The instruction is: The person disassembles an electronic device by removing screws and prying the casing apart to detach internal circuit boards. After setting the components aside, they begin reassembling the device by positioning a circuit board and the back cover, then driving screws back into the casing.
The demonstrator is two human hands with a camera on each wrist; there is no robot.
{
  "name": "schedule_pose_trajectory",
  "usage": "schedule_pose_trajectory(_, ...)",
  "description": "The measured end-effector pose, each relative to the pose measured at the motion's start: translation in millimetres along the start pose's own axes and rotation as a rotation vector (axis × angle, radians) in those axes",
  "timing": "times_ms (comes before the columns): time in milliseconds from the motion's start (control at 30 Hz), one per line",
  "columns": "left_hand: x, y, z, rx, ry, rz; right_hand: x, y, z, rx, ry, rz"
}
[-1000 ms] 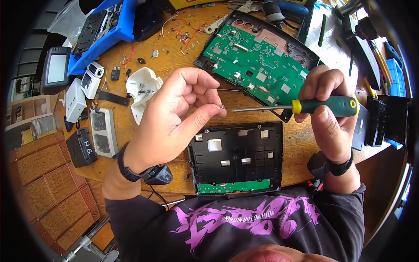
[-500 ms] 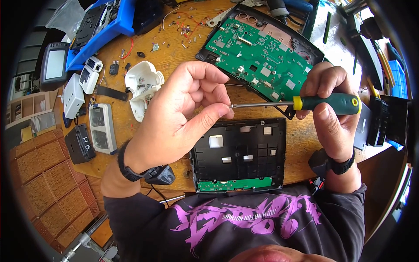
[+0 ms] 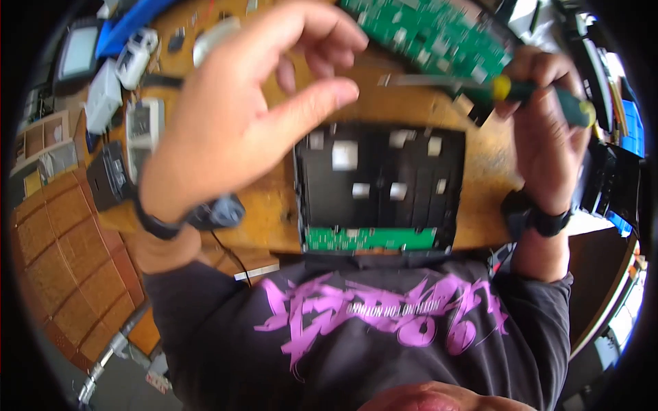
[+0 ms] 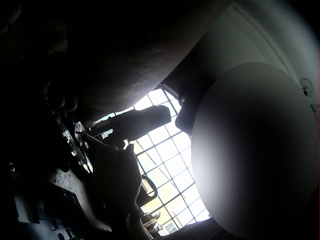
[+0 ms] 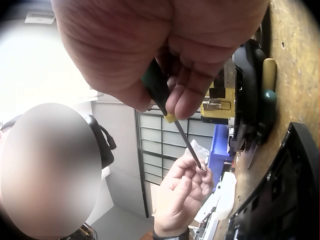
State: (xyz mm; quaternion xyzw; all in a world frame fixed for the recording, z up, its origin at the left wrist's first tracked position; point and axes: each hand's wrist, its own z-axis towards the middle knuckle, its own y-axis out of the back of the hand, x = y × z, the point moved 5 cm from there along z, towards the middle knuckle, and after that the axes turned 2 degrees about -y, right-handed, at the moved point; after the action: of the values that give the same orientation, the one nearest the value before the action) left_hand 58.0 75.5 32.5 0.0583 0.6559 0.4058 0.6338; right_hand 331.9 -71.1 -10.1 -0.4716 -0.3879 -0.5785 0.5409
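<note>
My right hand (image 3: 545,140) grips the green and yellow handle of a screwdriver (image 3: 577,108), its blade pointing left. A small silvery screw (image 3: 385,80) sits at the tip, blurred in the head view. Just left of the tip is my left hand (image 3: 240,123), its thumb and fingers apart with nothing seen between them. In the right wrist view the screwdriver (image 5: 186,141) slants down toward the left hand (image 5: 180,202). Below the hands lies a black plastic housing (image 3: 377,164) with a narrow green circuit strip (image 3: 370,238). The left wrist view is very dark.
A large green circuit board (image 3: 428,41) in a dark frame lies behind the hands. At left are white device cases (image 3: 104,96), a blue bin (image 3: 133,27) and a white plastic shell (image 3: 214,40). The wooden table (image 3: 271,229) has its front edge by my shirt.
The left thumb and fingers have parted from the screw and moved left off the screwdriver tip. Both hands have risen in view, and the head view has shifted, with the housing higher in frame.
</note>
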Motion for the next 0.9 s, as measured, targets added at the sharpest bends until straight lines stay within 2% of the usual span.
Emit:
schedule_pose_trajectory(33,-8.0,2.3,-4.8,0.037,-0.03,0.141,-3.3,4.1,-1.4,0.031,0.02,-0.006)
schedule_pose_trajectory(67,-16.8,3.4,-9.3,0.099,-0.011,0.265,-8.3,15.5,-7.7,-0.042,0.005,0.031)
schedule_pose_trajectory(100,-48.9,-7.7,-6.5,0.124,-0.156,0.599,-13.1,31.8,-11.6,-0.119,0.001,0.061)
schedule_pose_trajectory(167,-39.4,-11.8,-28.6,0.157,-0.123,0.506,-18.6,59.0,-6.4,0.08,-0.076,0.23)
schedule_pose_trajectory(233,-26.0,-13.8,-47.1,0.207,-0.139,0.346,-10.7,58.0,-8.9,0.055,-0.088,0.107)
schedule_pose_trajectory(367,-12.1,-16.7,-73.6,0.297,-0.203,0.021,-0.4,45.0,-10.3,0.141,-0.139,0.137)
schedule_pose_trajectory(400,-19.1,-11.7,-67.4,0.42,-0.188,0.042,3.3,37.0,-10.7,0.21,-0.14,0.086)
schedule_pose_trajectory(533,-28.5,-23.0,-92.4,0.371,-0.255,0.074,9.1,26.5,-12.0,0.401,-0.115,-0.032)
schedule_pose_trajectory(633,-31.6,-33.1,-109.3,0.332,-0.327,0.1,13.1,4.5,-12.3,0.497,-0.084,-0.012)
schedule_pose_trajectory(700,-31.3,-42.5,-118.1,0.313,-0.329,0.141,9.9,4.3,-17.6,0.464,-0.107,-0.013)
schedule_pose_trajectory(900,-36.0,-48.4,-136.8,0.172,-0.383,0.231,17.1,-20.6,-18.0,0.553,-0.037,-0.125)
